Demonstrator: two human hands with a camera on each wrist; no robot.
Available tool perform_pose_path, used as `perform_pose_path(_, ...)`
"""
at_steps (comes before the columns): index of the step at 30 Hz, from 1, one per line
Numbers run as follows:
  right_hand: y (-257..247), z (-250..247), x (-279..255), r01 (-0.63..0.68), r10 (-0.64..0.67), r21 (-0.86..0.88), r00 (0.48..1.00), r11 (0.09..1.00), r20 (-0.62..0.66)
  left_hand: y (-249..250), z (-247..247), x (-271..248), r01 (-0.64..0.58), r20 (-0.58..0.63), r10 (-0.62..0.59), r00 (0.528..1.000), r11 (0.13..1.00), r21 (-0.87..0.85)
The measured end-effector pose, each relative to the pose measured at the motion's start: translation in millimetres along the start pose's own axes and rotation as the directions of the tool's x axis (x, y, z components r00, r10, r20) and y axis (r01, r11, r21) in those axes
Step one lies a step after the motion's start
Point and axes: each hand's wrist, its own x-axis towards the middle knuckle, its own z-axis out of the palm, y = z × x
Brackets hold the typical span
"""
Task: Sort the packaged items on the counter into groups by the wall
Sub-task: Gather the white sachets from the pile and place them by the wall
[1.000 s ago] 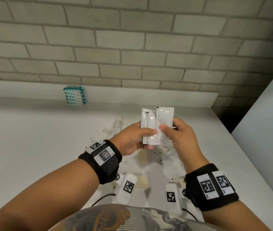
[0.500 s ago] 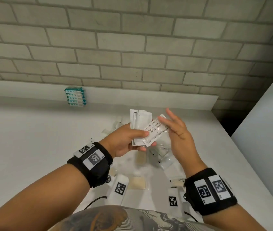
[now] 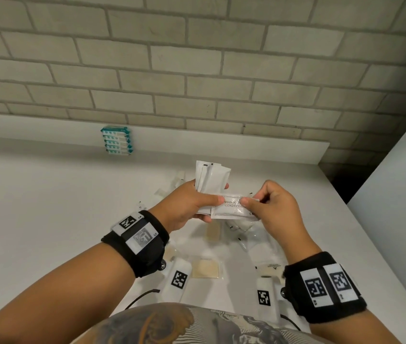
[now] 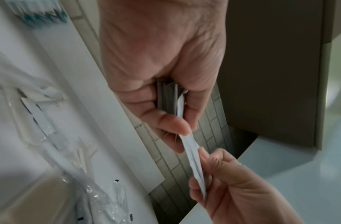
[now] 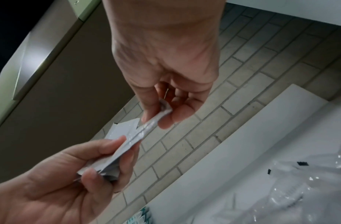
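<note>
A person stands at a white counter [image 3: 48,219] that runs back to a brick wall. Both hands are raised above the middle of the counter, close together and joined by one sachet.

The left hand [image 3: 187,209] grips a small upright fan of white sachets [image 3: 211,177], thumb across the front. The right hand [image 3: 271,209] pinches the right end of a single printed sachet [image 3: 231,209], lying sideways; its label appears to read shampoo and conditioner, though fingers cover part of it. The left thumb presses the sachet's other end against the fan.

At the back edge of the counter, towards the left, a stack of teal-and-white packets [image 3: 117,141] leans against the low upstand below the wall. That is the only sorted group in view. Clear-wrapped items [image 3: 244,234] and flat beige packets [image 3: 205,268] lie loose on the counter below the hands and towards the front edge.

Risks, as I judge them: the fan is held by its lower ends only, so sliding the sideways sachet in could splay the slick sachets and drop some onto the unsorted pile, mixing the kinds. If this sachet differs from the plain-backed ones in the fan, which cannot be checked here, it would be grouped wrongly.
</note>
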Motion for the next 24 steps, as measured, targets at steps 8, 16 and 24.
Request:
perform_pose_path(8,-14.5,4.8,-8.0,0.149,-0.004,-0.451,0.952,0.88,0.306,4.5,0.2,-6.7,0.033,0.016,-0.032,0.999,0.995,-0.095)
perform_pose_path(16,-13.3,-11.7,4.9,-0.088,0.029,0.219,0.965,0.972,0.262,6.3,-6.0,-11.2,0.059,0.047,-0.055,0.997,0.994,-0.095)
perform_pose_path(24,-27.7,-13.6,13.0,0.359,-0.372,0.101,0.911,0.928,0.178,12.0,-6.2,-3.7,0.115,-0.023,-0.122,0.992,0.97,-0.216)
